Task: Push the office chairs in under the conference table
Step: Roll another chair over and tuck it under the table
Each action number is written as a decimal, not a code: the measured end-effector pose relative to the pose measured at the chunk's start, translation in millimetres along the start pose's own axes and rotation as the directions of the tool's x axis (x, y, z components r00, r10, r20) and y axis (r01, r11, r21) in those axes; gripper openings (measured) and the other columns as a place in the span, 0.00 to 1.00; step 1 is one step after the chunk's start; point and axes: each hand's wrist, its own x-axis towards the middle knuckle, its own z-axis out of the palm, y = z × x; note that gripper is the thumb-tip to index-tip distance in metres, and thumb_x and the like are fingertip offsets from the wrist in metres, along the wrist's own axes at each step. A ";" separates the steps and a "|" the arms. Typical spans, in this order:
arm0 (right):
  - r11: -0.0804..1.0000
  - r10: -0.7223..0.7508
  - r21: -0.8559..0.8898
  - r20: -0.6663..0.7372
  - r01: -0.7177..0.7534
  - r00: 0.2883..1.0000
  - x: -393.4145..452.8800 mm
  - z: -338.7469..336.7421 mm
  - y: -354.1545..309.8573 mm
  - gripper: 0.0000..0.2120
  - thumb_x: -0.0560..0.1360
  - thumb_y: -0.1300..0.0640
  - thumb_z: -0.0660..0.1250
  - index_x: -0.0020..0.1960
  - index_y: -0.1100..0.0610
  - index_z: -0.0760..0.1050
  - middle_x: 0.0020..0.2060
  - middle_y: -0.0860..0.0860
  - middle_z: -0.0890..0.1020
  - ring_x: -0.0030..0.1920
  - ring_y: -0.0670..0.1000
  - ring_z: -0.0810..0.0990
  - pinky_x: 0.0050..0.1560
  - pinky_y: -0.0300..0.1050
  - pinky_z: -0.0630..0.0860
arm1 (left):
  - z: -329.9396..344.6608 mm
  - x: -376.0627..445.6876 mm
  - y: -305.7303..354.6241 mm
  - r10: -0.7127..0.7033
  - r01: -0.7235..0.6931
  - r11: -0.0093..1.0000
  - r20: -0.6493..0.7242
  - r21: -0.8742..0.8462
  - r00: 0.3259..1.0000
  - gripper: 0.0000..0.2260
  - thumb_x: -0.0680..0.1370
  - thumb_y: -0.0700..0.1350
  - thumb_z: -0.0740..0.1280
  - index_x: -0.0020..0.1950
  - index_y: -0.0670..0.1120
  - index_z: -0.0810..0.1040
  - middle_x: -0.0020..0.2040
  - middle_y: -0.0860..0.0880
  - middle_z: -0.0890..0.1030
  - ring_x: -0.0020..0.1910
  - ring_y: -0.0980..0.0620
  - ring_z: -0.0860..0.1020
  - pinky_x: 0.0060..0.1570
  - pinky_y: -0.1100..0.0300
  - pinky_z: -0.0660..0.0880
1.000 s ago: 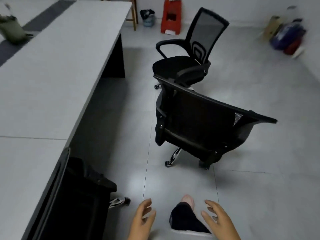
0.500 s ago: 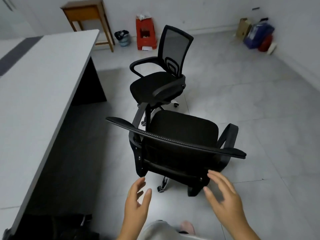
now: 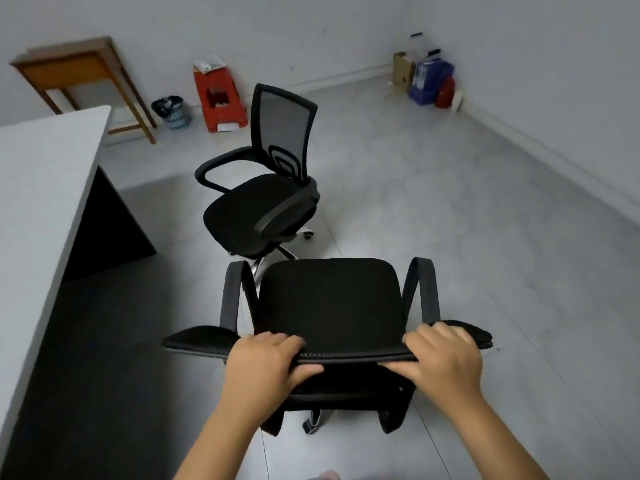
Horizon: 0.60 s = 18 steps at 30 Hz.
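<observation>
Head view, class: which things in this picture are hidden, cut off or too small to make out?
- Near chair: its wheeled base is hidden by its own seat and backrest.
- Conference table: cut off by the left edge.
- Wastebasket: contents too small to tell.
- Left hand and right hand: fingertips hidden behind the backrest rim.

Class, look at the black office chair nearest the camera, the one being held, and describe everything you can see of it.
The near chair is black, with a padded fabric seat, two looped armrests and a curved backrest seen from above, its top edge running left to right. A caster shows below the back. It stands upright on the grey floor, out from the conference table on its left, facing a second chair. The left hand and the right hand each grip the backrest's top edge, fingers curled over it.
</observation>
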 end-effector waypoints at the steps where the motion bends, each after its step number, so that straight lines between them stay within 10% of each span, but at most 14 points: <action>1: 1.000 -0.016 0.010 -0.007 0.016 1.000 3.3 1.2 11.2 0.32 0.74 0.34 0.54 0.23 0.57 0.71 0.19 0.50 0.72 0.21 0.52 0.71 0.32 0.40 0.59 | 1.3 5.1 5.6 0.013 -0.013 1.000 0.038 0.014 0.999 0.26 0.69 0.67 0.50 0.33 0.51 0.80 0.25 0.55 0.79 0.25 0.57 0.78 0.24 0.68 0.69; 6: 0.995 -0.092 0.034 0.095 0.089 0.991 25.0 1.2 79.1 0.27 0.65 0.35 0.62 0.24 0.59 0.74 0.20 0.52 0.74 0.23 0.53 0.74 0.33 0.43 0.59 | 21.0 30.5 49.2 0.014 -0.008 0.999 0.168 -0.039 0.986 0.22 0.76 0.66 0.49 0.56 0.52 0.70 0.50 0.53 0.78 0.50 0.52 0.77 0.36 0.60 0.65; 10: 0.990 -0.127 0.095 0.207 0.109 0.970 47.4 11.3 127.4 0.23 0.52 0.42 0.79 0.26 0.61 0.75 0.22 0.53 0.75 0.25 0.54 0.75 0.37 0.45 0.64 | 34.1 56.0 92.8 -0.085 0.082 0.996 0.143 0.023 0.986 0.19 0.77 0.64 0.49 0.50 0.51 0.68 0.47 0.52 0.78 0.46 0.50 0.78 0.33 0.59 0.63; 18: 0.931 -0.304 0.257 0.157 0.258 0.940 72.7 34.7 193.8 0.27 0.51 0.39 0.79 0.23 0.61 0.71 0.20 0.53 0.72 0.23 0.54 0.72 0.31 0.43 0.69 | 45.1 87.9 176.1 -0.460 0.453 0.886 0.056 0.101 0.886 0.18 0.75 0.65 0.54 0.39 0.51 0.62 0.39 0.52 0.78 0.40 0.51 0.79 0.26 0.60 0.61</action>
